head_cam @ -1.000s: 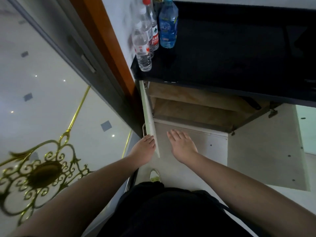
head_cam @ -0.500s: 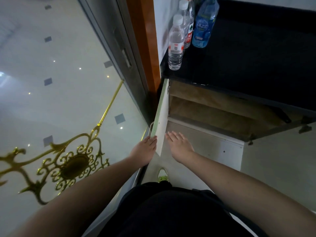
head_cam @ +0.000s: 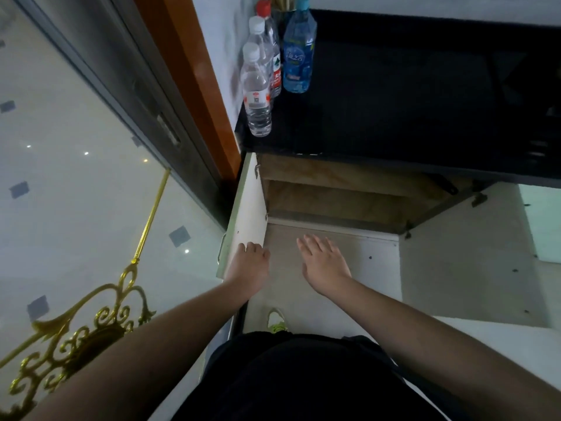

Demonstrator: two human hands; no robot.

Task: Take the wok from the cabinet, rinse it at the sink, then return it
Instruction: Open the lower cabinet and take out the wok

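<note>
The cabinet under the black countertop stands open, and its wooden inside looks bare. No wok is in view. My left hand curls over the lower edge of the white left cabinet door, which is swung out toward me. My right hand hovers flat with fingers spread in front of the cabinet opening, holding nothing. The right cabinet door is swung wide open to the right.
Three water bottles, two clear and one blue, stand at the countertop's left end. A dark sliding-door frame and a glossy floor with a gold ornament lie to the left. My shoe shows below the hands.
My left hand has shifted from the outer side of the left door onto its edge, and more of the door's inner face shows. My right hand has stayed open in front of the cabinet.
</note>
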